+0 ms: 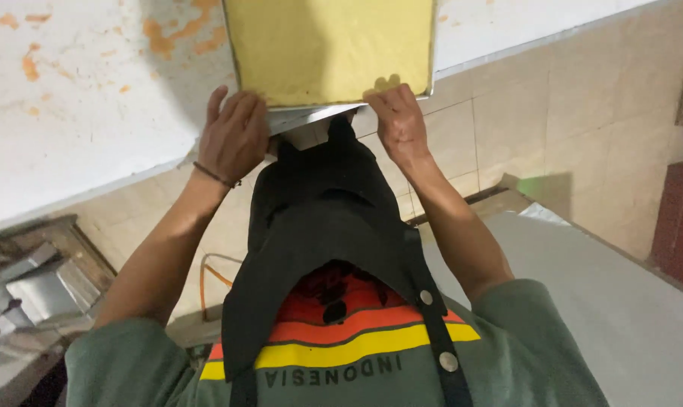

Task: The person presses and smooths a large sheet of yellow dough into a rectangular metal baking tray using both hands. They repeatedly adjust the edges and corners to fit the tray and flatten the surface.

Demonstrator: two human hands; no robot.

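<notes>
Nearest the camera is the person's own chest, in a green shirt point(537, 354) with red, orange and yellow stripes, and over it a black apron point(319, 226) with two metal snaps on its strap. From there both bare forearms reach away toward a white table point(77, 98) whose top is flecked with orange stains.

Left hand point(234, 136), with a thin dark band at the wrist, lies flat with fingers spread on the near left corner of a square metal tray point(311, 114); it presses the rim rather than closing round it. Right hand point(398, 120) grips the near right corner, fingers curled over the edge (the thumb is hidden, so how far it wraps I cannot tell).

The tray sits at the table's near edge, its near rim jutting slightly past it, its sides running straight away from the person; its far end is cut off by the frame, so its long axis cannot be judged. It is filled level with a smooth pale yellow sheet of cake point(334, 45).

Below lies a beige tiled floor point(552, 113), with a grey sheet surface point(620, 301) to the right and metal gear point(40, 290) to the left.
</notes>
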